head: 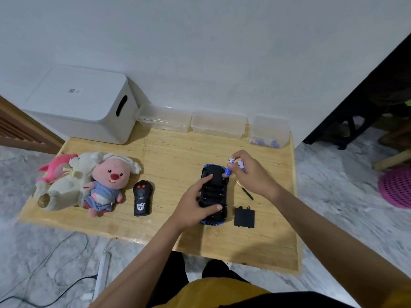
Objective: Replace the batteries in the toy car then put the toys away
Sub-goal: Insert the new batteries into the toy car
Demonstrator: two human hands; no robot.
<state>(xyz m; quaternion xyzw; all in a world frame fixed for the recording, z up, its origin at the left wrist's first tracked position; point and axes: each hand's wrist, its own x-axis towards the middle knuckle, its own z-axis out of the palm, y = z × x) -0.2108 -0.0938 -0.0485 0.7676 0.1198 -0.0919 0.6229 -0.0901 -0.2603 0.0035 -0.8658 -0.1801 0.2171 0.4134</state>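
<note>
The blue toy car [214, 192] lies upside down on the low wooden table [178, 156], its black battery bay uncovered. My left hand [195, 205] grips the car's left side, thumb across its near end. Just above the car's far end, my right hand [251, 172] pinches a few blue and white batteries [232, 164]. The black battery cover [244, 217] lies right of the car. A small screwdriver [244, 190] rests beside my right wrist. The black remote [142, 198] sits left of the car.
Three plush toys [84, 181] lie at the table's left end. A white lidded bin [84, 103] stands at the back left. Three clear boxes [218, 124] line the wall; the rightmost [269, 132] holds blue batteries. A power strip and cables [102, 272] lie on the floor.
</note>
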